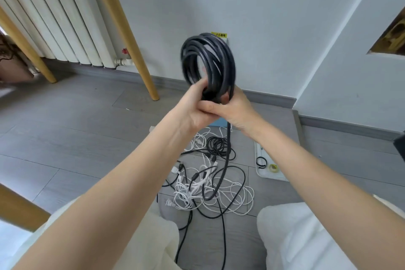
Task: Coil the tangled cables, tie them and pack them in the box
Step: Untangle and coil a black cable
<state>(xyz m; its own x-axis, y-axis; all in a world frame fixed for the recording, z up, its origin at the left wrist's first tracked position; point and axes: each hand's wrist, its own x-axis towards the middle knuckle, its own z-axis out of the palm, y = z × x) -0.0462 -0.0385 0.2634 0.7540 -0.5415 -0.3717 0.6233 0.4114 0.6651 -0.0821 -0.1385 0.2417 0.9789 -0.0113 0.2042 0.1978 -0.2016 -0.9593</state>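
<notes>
A thick black cable coil [208, 59] stands upright in the air in front of the wall. My left hand [195, 105] grips its lower edge from the left, and my right hand [236, 109] grips the same spot from the right, thumb across the strands. The coil's loose tail [226, 155] hangs down to a tangle of white and black cables [210, 186] on the floor. A small coiled black cable [217, 144] lies behind the tangle. A blue box corner [219, 124] shows under my hands.
A white tray [266, 174] with a black tie and a tape roll lies on the floor to the right. Wooden table legs [131, 50] stand at the left before a white radiator [54, 24]. My knees in pale trousers fill the bottom.
</notes>
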